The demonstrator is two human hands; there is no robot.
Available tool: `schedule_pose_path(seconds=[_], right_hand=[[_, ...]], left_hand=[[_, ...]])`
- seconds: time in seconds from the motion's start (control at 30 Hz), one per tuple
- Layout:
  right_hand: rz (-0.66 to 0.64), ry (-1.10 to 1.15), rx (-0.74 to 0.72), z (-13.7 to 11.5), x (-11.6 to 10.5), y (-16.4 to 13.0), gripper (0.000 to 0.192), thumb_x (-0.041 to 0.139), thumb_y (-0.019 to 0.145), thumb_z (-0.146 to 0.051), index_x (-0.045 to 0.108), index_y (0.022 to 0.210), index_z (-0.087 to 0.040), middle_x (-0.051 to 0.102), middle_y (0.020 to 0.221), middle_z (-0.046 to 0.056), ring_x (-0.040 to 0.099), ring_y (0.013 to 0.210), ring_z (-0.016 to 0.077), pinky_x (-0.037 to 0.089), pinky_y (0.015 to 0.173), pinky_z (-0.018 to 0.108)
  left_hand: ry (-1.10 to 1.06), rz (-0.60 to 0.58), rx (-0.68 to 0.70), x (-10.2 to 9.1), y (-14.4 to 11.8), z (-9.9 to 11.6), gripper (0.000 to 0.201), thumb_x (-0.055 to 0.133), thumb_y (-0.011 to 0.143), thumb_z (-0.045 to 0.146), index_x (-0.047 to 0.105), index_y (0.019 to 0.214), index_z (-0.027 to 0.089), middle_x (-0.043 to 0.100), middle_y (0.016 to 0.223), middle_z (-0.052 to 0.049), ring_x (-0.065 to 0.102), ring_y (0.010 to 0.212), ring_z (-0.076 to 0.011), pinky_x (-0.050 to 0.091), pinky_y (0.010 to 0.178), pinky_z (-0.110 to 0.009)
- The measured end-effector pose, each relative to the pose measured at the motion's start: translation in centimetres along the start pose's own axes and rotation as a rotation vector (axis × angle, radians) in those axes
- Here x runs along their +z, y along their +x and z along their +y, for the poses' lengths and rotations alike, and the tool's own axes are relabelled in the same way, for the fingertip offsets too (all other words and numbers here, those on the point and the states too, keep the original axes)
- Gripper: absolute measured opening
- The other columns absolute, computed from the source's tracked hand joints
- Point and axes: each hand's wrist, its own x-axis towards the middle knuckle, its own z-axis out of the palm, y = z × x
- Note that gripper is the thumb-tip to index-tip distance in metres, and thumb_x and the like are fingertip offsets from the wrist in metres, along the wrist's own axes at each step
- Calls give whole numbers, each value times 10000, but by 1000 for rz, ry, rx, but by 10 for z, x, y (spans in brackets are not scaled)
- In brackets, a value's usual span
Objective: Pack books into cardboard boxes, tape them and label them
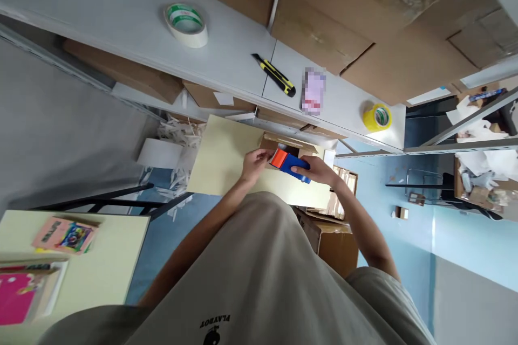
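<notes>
My right hand (318,170) is closed around the blue body of a tape dispenser (297,167) with an orange front end. My left hand (254,165) is at that orange end, its fingertips pinched together; whatever they hold is too small to make out. Behind and partly under the dispenser is a small cardboard box (297,142) with a raised flap, its near part hidden by the dispenser and my hands. The box rests on a pale yellow tabletop (220,159).
On the grey shelf (226,48) ahead lie a white tape roll (186,25), a yellow-black utility knife (275,75), a blurred pinkish item (313,91) and a yellow tape roll (377,117). Large cartons (384,27) stand behind them. A side table (117,237) holds booklets (67,234).
</notes>
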Motion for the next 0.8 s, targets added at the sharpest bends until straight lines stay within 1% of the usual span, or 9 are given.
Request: schedule_pose_path(seconds=[0.07, 0.13, 0.2, 0.27, 0.37, 0.53, 0.6, 0.7, 0.8], right_hand=[[-49, -79, 64, -8, -19, -7, 714, 876, 848, -950, 740, 829, -250, 793, 747, 57, 718, 615, 221, 495, 533, 330], [-65, -132, 140, -19, -39, -16, 725, 879, 837, -960, 743, 818, -248, 784, 717, 56, 702, 582, 214, 474, 518, 333], [-70, -157, 188, -34, -53, -20, 745, 848, 849, -983, 739, 813, -246, 771, 692, 50, 688, 559, 207, 453, 506, 333], [-73, -176, 196, -51, -58, -17, 761, 804, 880, -1000, 725, 795, -247, 754, 669, 40, 673, 544, 196, 432, 498, 330], [-69, -237, 189, -78, -51, -4, 769, 753, 933, -996, 707, 761, -249, 727, 640, 31, 659, 541, 185, 421, 513, 331], [-41, -411, 199, -118, -25, 26, 756, 750, 989, -951, 679, 725, -246, 702, 634, 47, 671, 593, 204, 456, 609, 355], [-26, -502, 238, -133, -16, 35, 746, 741, 1002, -945, 701, 761, -240, 728, 688, 66, 711, 670, 230, 474, 661, 359], [-34, -672, 342, -154, -7, 45, 723, 697, 1039, -923, 743, 856, -225, 801, 827, 98, 767, 810, 266, 484, 709, 353], [-64, -798, 421, -171, -2, 50, 681, 656, 1092, -862, 775, 924, -214, 842, 947, 127, 791, 900, 286, 496, 748, 353]], left_hand=[[-43, 104, 0, -15, 6, -14, 393, 972, 826, 571, 852, 887, 202, 847, 843, -72, 770, 801, -232, 625, 736, -335], [-58, 172, 14, -34, 18, -25, 444, 975, 814, 612, 843, 892, 195, 789, 774, -50, 704, 739, -200, 573, 691, -316], [-86, 180, 9, -50, 33, -35, 429, 978, 818, 586, 825, 870, 189, 735, 739, -34, 654, 710, -178, 550, 694, -319], [-124, 174, -11, -58, 46, -45, 393, 972, 839, 544, 803, 850, 190, 697, 723, -25, 619, 697, -167, 536, 702, -326], [-180, 152, -71, -58, 56, -57, 375, 979, 845, 512, 773, 831, 199, 683, 728, -22, 596, 691, -158, 521, 706, -329], [-259, 174, -212, -53, 63, -78, 385, 1014, 776, 498, 753, 807, 218, 689, 736, -3, 536, 670, -130, 471, 687, -302], [-265, 185, -228, -50, 65, -85, 410, 1004, 797, 533, 736, 802, 222, 666, 726, 7, 534, 684, -134, 467, 700, -300], [-279, 186, -218, -43, 67, -91, 436, 983, 842, 568, 729, 809, 215, 628, 721, 19, 541, 718, -140, 462, 718, -289], [-268, 166, -235, -36, 68, -93, 396, 955, 902, 494, 713, 769, 211, 548, 680, 43, 482, 686, -131, 396, 672, -276]])
